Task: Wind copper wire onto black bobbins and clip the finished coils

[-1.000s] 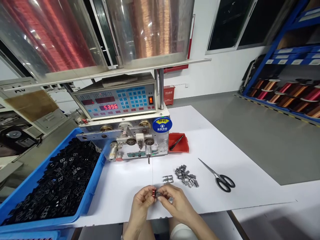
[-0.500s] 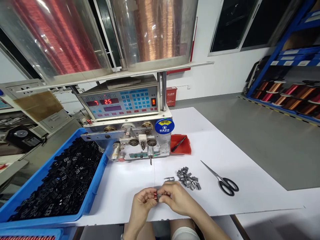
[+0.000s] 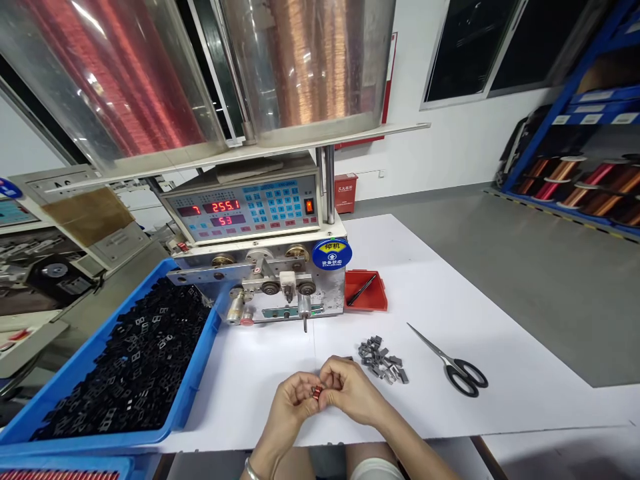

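Observation:
A small red-wound coil [image 3: 317,392] on a dark bobbin is pinched between my two hands, just over the near part of the white table. My left hand [image 3: 291,404] grips its left side with thumb and fingertips; my right hand [image 3: 351,392] closes on its right side. Fingers cover much of the bobbin. From the nozzle [image 3: 305,324] of the winding machine [image 3: 327,293], a thin wire [image 3: 315,343] runs down toward my hands. Beyond my right hand lies a pile of small grey metal pieces [image 3: 380,359], with one partly hidden behind the fingers.
Scissors [image 3: 457,368] with black handles lie at right. A red tray [image 3: 377,295] beside the machine holds a black pen-like tool. At left stands a blue bin [image 3: 187,393] full of black bobbins, and below it a blue tray [image 3: 127,467] with rows of red-wound parts.
The coil has turned between my fingers, and my right hand has shifted up over it. The machine's display has gone from 25 to 255.1, with 53 lit below. My view has shifted slightly.

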### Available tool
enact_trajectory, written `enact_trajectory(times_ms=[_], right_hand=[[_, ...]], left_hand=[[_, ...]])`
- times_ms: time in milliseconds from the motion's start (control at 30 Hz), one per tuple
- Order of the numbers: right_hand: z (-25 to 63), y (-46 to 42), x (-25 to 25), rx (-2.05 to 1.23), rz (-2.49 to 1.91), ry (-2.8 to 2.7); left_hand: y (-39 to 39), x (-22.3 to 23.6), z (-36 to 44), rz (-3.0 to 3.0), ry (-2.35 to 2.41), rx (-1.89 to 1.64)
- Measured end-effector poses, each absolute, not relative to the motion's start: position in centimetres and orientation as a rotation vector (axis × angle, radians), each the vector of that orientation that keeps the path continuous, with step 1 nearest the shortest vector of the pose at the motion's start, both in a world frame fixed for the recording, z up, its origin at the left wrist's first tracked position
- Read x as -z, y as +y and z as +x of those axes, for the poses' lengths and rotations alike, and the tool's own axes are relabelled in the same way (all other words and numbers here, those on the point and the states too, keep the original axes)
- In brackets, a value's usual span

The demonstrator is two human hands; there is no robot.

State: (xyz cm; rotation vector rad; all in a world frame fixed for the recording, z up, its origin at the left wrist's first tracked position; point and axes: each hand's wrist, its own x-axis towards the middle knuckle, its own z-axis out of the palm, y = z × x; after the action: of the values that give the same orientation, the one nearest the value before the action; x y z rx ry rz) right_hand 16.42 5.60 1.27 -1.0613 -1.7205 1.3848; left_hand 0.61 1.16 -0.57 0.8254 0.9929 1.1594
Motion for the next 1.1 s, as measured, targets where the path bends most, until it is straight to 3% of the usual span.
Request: enact_trajectory(times_ms=[233,367,867,1033,1100], right_hand=[[16.9,4.7,0.4,-1.427,-0.984,-1.579],[17.0,4.4,0.5,-1.558,-0.950,-1.483],[16.9,4.0,0.4,-1.513,-1.068,-1.509],[17.4,4.0,0.8,-1.519,-1.095,-1.490],[17.5,3.9,0.8,-1.487,-1.112,-1.481]], left_hand=[[2.2,1.1,1.1,0.766,1.049,-1.084],[2.6,0.4,1.7,0.928,1.167,-1.179],[2.6,-2.7,1.2,1.553,1.393,-1.253],[2.9,-0.9,0.7,1.178,1.542,-1.470],[2.4,0.5,0.7,0.954,1.524,-1.401]])
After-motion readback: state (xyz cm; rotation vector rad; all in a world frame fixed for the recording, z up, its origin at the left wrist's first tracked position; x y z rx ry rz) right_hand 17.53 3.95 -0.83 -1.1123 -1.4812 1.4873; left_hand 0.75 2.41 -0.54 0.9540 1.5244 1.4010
